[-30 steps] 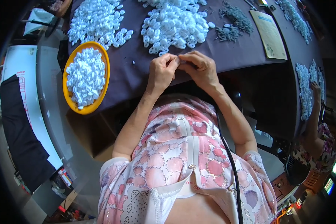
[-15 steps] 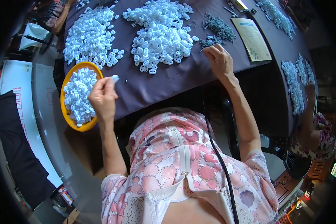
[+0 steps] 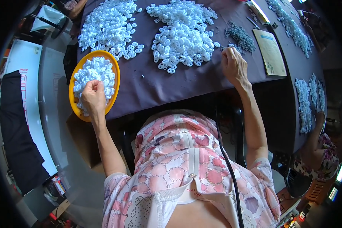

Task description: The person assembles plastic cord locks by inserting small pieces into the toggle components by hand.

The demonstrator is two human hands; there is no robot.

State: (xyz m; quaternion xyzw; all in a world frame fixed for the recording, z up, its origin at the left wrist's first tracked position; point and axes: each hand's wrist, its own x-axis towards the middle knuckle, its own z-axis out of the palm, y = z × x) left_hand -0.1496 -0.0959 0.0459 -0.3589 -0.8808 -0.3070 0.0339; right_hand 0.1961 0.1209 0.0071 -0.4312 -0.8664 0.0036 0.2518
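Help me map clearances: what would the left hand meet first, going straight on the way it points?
Most likely the white pieces in the orange bowl, just ahead of the left hand. It may already touch them; depth is unclear from this view.

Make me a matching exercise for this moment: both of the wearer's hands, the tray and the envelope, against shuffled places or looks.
Things:
1. left hand
2. right hand
3. tray
4. envelope

Descriptions:
A. beside the gray pile
B. flat, tan, rectangular
C. at the white pieces
D. oval, yellow-orange

Pairs: 1-C; 2-A; 3-D; 4-B
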